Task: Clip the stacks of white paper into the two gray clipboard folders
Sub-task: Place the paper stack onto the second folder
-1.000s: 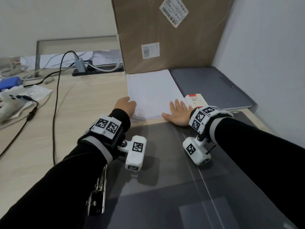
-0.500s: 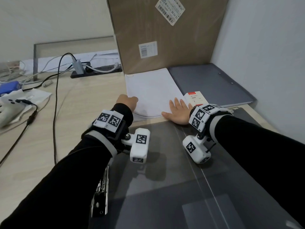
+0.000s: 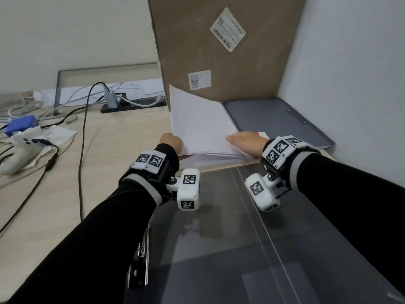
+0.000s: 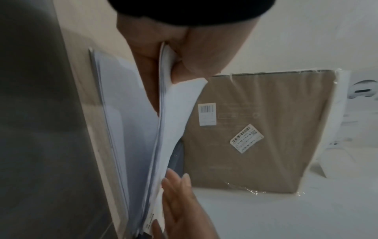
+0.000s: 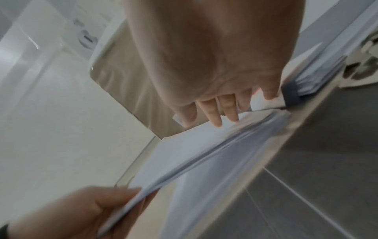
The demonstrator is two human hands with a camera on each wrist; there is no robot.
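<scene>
- The left hand [image 3: 171,140] pinches the near left corner of the lifted sheaf of white paper [image 3: 200,126], thumb on top and fingers curled beneath, as the left wrist view shows.
- The right hand [image 3: 246,140] lies flat on the sheaf's near right edge, its fingers [image 5: 216,111] straight and a little spread; it presses rather than grips.
- The sheaf is raised on its left side and tilted, its far left corner standing up against the tall brown cardboard box [image 3: 223,51] with barcode labels.
- The sheets look plain, thin and unmarked, their near edges fanned slightly apart.
- More loose white sheets [image 3: 210,161] lie flat on the pale wooden desk [image 3: 105,150] under the lifted sheaf.
- A closed gray clipboard folder [image 3: 278,121] lies flat just right of the paper, in the corner between the box and the white wall.
- An open gray clipboard folder [image 3: 219,249] is spread in front of the person, under both forearms; its metal clip [image 3: 139,262] sits at its left edge.
- A small white card with a red stripe [image 3: 262,134] peeks out beside the right hand; its print is too blurred to read.
- Cables [image 3: 83,132], a black power strip [image 3: 133,104] and a white controller [image 3: 19,150] lie on the left part of the desk, well apart from the paper.
</scene>
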